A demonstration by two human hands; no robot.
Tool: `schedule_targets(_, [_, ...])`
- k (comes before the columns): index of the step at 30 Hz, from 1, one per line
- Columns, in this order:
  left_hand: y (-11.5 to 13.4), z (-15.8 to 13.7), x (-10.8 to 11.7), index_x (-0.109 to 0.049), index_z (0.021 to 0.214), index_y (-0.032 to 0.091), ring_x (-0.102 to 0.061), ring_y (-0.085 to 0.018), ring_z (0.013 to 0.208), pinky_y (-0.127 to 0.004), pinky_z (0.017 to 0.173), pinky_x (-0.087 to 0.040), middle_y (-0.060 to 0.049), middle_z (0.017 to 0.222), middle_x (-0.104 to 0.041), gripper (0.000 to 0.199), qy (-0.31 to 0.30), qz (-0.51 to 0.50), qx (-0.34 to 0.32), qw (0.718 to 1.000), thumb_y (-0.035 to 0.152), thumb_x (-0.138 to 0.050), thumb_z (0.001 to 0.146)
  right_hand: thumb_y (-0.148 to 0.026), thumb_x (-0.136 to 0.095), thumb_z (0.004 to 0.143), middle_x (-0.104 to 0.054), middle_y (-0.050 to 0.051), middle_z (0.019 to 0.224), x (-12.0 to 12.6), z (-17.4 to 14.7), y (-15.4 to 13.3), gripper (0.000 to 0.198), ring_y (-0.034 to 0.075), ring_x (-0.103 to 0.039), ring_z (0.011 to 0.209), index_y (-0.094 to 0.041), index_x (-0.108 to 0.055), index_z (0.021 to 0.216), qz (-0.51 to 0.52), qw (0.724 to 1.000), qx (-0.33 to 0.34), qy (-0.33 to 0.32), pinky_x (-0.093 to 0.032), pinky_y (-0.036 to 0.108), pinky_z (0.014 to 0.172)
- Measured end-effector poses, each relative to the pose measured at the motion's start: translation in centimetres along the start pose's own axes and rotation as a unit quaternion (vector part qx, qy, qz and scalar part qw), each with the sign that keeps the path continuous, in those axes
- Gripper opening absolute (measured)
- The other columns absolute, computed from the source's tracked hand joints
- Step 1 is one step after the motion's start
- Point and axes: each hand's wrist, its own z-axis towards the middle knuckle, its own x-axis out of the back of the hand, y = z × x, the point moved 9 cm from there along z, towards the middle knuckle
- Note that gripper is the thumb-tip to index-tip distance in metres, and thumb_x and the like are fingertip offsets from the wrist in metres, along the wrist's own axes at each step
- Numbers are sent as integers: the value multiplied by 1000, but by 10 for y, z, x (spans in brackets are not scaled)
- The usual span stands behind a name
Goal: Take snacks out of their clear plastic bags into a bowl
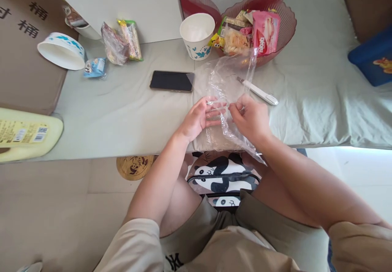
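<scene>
A clear plastic bag (pixel 225 74), thin and crumpled, hangs between my hands over the table's front edge. With fingers stretched and spread, my left hand (pixel 197 120) rests against the plastic; I cannot tell whether its fingers are inside the bag or behind it. My right hand (pixel 252 119) is closed in a pinch on the plastic, just right of the left fingertips. Beyond the right hand lies a white utility knife (pixel 260 91), its tip end partly behind the plastic. To the upper left of my left hand is a dark-screened phone (pixel 172 81).
A pink ribbed bowl (pixel 289 25) of packaged snacks stands behind the bag, next to a white paper cup (pixel 197 35). Leftward are snack packs (pixel 130 39), a blue packet (pixel 94 68), a tipped paper bowl (pixel 61 51) and a yellow jug (pixel 33 133). A blue container (pixel 372 57) sits far right.
</scene>
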Motion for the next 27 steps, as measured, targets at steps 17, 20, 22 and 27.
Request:
schedule_targets(17, [8, -11, 19, -61, 111, 21, -65, -16, 46, -22, 45, -47, 0, 61, -70, 41, -8, 96, 47, 994, 37, -75, 76, -44, -64, 92, -69, 0, 77, -24, -2, 3, 36, 13, -61, 51, -25, -59, 122, 325, 926, -31, -189, -51, 28, 47])
schedule_targets(20, [17, -12, 24, -64, 103, 21, -64, -13, 47, -21, 47, -48, 3, 57, -66, 27, 13, 72, -1, 997, 30, -74, 79, -39, -68, 88, -69, 7, 122, -16, 0, 0, 31, 11, -62, 60, -28, -65, 117, 359, 921, 3, -149, -53, 30, 50])
schedule_targets(22, [25, -12, 30, -65, 93, 21, -66, -13, 52, -22, 52, -52, 4, 58, -65, 16, 35, 32, -40, 998, 26, -73, 80, -40, -72, 85, -59, 6, 140, -11, 1, -2, 18, 13, -65, 72, -26, -71, 97, 399, 906, 26, -135, -56, 32, 55])
schedule_targets(27, [30, -5, 40, -64, 67, 17, -69, -15, 64, -28, 66, -59, -2, 63, -67, 24, 49, 8, -48, 998, 34, -66, 85, -36, -83, 73, -58, 4, 141, -10, 5, 4, 23, 21, -70, 95, -21, -66, 67, 476, 868, 4, -143, -61, 42, 78])
